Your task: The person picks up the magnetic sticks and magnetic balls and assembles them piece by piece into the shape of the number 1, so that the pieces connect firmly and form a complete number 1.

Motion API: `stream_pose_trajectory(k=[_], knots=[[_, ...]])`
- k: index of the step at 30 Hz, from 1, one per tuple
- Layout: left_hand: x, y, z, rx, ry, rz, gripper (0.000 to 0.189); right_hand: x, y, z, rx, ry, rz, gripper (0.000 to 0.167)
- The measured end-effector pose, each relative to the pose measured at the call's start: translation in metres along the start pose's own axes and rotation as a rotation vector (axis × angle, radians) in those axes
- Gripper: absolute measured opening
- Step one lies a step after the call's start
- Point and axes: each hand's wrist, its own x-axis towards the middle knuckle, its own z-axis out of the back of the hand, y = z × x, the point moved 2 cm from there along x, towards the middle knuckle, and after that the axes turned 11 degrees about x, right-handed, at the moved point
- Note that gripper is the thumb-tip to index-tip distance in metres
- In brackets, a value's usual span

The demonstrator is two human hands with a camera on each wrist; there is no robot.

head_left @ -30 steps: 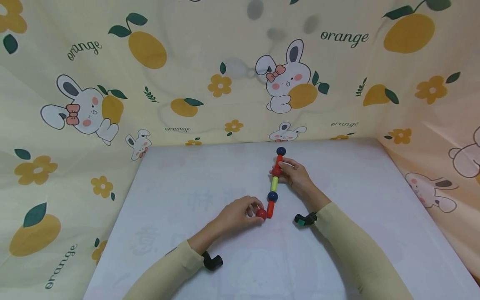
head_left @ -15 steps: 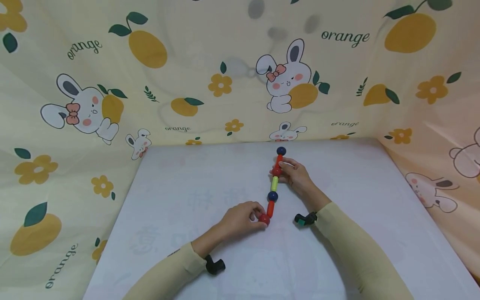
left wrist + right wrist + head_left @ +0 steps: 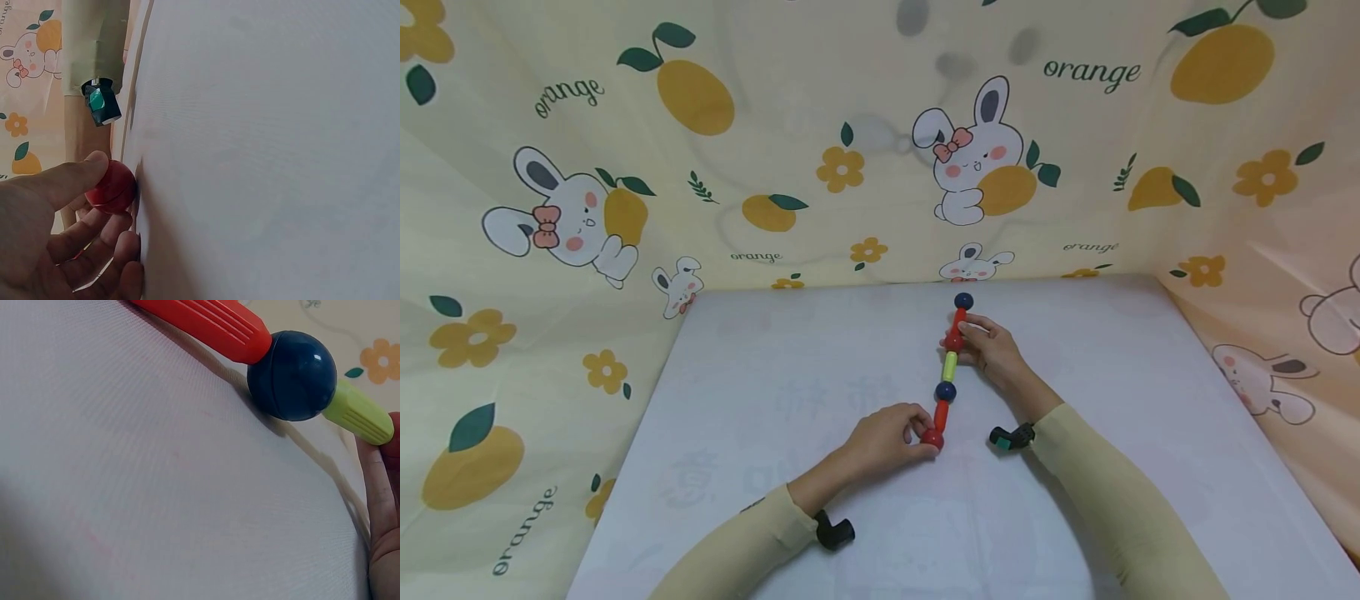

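A line of toy balls and rods lies across the white table, running toward its far edge. My left hand (image 3: 887,437) pinches a red ball (image 3: 932,439) between thumb and fingers, at the near end of a red rod (image 3: 942,415); the two appear to touch. Beyond that rod come a dark blue ball (image 3: 946,391) and a yellow-green rod (image 3: 950,367). Farther up, my right hand (image 3: 996,354) grips the second red ball (image 3: 954,342). Another red rod (image 3: 959,318), partly behind the fingers, leads to a blue ball (image 3: 964,301) at the far end.
The white tabletop (image 3: 760,358) ends at a patterned cloth (image 3: 805,167) hanging behind and at the sides. Black wrist cameras stick out from the left sleeve (image 3: 737,533) and the right sleeve (image 3: 1112,492).
My left hand has moved right and slightly nearer the front, bringing its red ball from beside the near red rod to that rod's end. The right hand keeps its place.
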Motion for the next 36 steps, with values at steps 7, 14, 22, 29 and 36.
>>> stream_pose_trajectory(k=[7, 14, 22, 29, 36], knots=[[-0.0017, -0.0022, 0.0001, 0.017, -0.008, -0.003, 0.034, -0.0016, 0.0012, -0.0004, 0.002, 0.004, -0.003, 0.059], [-0.0006, -0.0007, -0.0017, -0.017, -0.017, 0.001, 0.035, -0.0037, 0.0012, -0.0013, -0.009, -0.008, -0.014, 0.057], [0.0013, -0.0021, -0.0056, -0.030, -0.018, 0.012, 0.038, -0.0044, 0.0016, -0.0021, -0.028, -0.008, -0.009, 0.058], [0.0013, -0.0041, -0.0043, -0.020, -0.011, 0.011, 0.040, -0.0037, 0.0018, -0.0021, -0.031, -0.007, -0.011, 0.057], [0.0015, -0.0037, -0.0048, -0.024, -0.002, -0.005, 0.045, -0.0052, 0.0025, -0.0024, -0.022, -0.014, -0.013, 0.056]])
